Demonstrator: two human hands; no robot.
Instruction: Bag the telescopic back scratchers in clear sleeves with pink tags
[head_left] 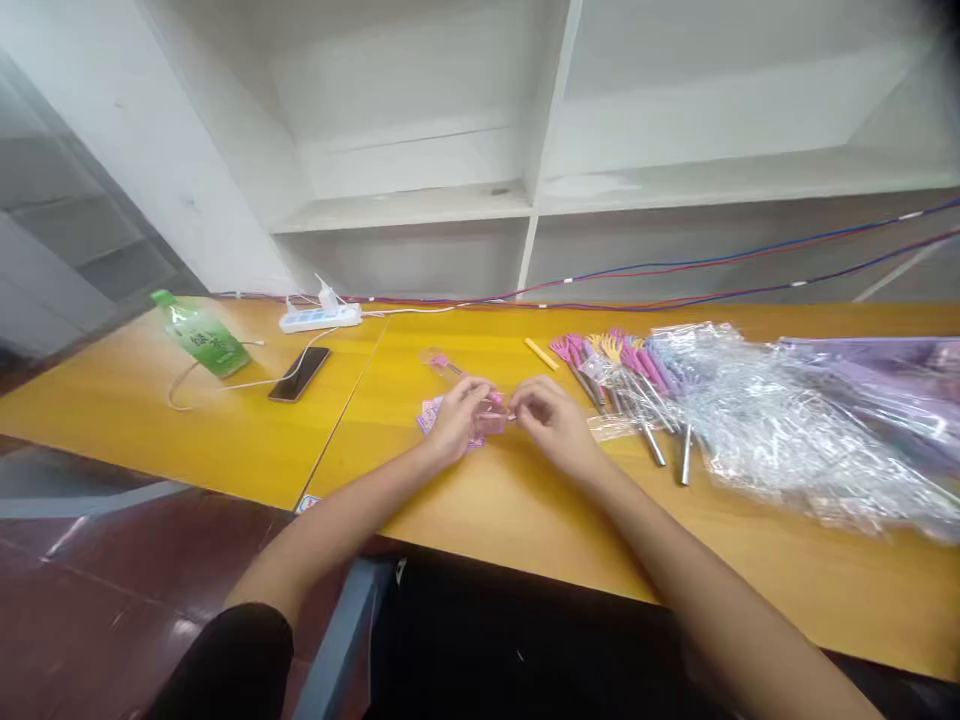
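Note:
In the head view, my left hand [456, 418] is closed on a pink back scratcher [441, 362] in a clear plastic sleeve. The scratcher's head points away from me, and the fingers cover part of its shaft. Opposite it, my right hand [551, 418] has thumb and fingers pinched together at the near end of the clear sleeve [491, 422]. What exactly lies between those fingertips is too small to tell. Pink-and-purple printed cards [430, 412] lie on the table, partly hidden under my left hand.
Several back scratchers [611, 350] with metal shafts lie at right, beside a heap of clear plastic sleeves [780, 420]. A yellow stick [541, 354] lies beyond my right hand. Leftward are a phone [300, 374], a green bottle [202, 335] and a power strip [321, 318] with cables.

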